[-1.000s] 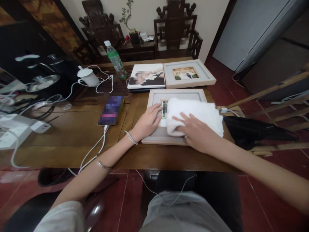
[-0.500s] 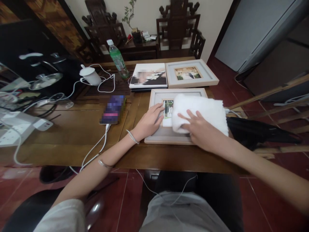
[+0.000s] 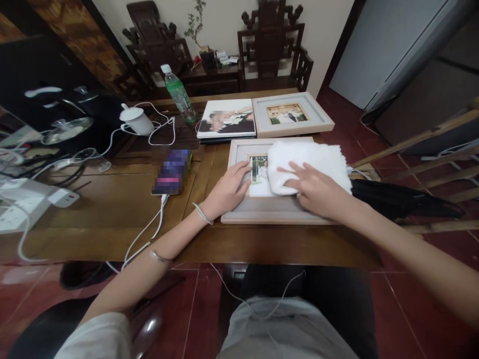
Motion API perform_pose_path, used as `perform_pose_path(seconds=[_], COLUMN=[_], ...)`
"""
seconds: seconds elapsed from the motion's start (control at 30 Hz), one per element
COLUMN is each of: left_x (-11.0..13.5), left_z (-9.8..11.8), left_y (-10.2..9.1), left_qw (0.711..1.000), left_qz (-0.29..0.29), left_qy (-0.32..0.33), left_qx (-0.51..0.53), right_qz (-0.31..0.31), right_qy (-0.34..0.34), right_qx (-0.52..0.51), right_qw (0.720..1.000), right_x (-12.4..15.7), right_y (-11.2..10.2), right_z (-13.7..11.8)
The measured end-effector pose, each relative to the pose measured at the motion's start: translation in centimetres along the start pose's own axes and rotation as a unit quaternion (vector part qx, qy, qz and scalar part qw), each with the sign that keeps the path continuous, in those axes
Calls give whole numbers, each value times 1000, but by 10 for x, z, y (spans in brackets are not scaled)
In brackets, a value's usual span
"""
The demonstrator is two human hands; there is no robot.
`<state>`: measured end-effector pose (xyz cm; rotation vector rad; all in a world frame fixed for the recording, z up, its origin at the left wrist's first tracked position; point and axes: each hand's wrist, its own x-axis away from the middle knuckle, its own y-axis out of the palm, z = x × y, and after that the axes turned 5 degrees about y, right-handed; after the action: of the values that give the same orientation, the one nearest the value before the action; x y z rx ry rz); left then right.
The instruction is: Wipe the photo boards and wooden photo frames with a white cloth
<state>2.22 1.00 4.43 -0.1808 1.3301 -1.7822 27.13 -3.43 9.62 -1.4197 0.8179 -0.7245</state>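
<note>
- Head view: white cloth [image 3: 318,155], folded, lying on right part of pale wooden frame [image 3: 269,208], under spread fingers of right hand [image 3: 318,193].
- Right fingers: fanned open, pressed onto cloth; any pinch by thumb, cannot tell.
- Left hand [image 3: 226,190]: fingers extended, resting on left side of same frame, fingertips at edge of photo [image 3: 258,175]; no grip.
- Change: cloth shifted rightward and toward far side over past second, along with right fingers; left fingers unmoved on frame. Result: more of photo and near border bared, upper right portion covered.
- Second frame [image 3: 292,131], beyond right fingers: small print [image 3: 287,114] set inside.
- Picture panel [image 3: 227,118], beyond left fingertips, beside second frame.
- Bottle [image 3: 180,95], farther off, leftward of left fingertips: capped, greenish; fill level unclear.
- White cup [image 3: 137,120], well left of left fingers: lidded, contents hidden.
- Pot [image 3: 70,130], farther left: glass lid on, contents indistinct.
- Planter [image 3: 207,59], far beyond fingers: small plant [image 3: 196,29] inside.
</note>
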Motion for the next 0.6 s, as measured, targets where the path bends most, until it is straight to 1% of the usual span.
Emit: perform_pose_path(seconds=[0.1,0.17,0.23,0.33,0.5,0.6], left_x=[1,1,1,1,1,1], left_z=[1,2,2,2,1,1], left_y=[0,0,1,1,2,1], left_qw=[1000,1000,1000,1000,1000,1000], left_qz=[3,5,4,1,3,1], left_qy=[-4,-6,-7,-6,0,3], left_qx=[3,4,3,2,-1,-6], right_qz=[22,29,36,35,-19,-22], right_qy=[36,40,38,31,-8,-18], right_qx=[58,76,82,64,-9,-32], right_qw=[997,996,995,997,1000,999], right_x=[-15,-19,-18,-7,23,31], right_y=[8,11,13,10,-3,-7], right_z=[16,19,17,4,-31,-38])
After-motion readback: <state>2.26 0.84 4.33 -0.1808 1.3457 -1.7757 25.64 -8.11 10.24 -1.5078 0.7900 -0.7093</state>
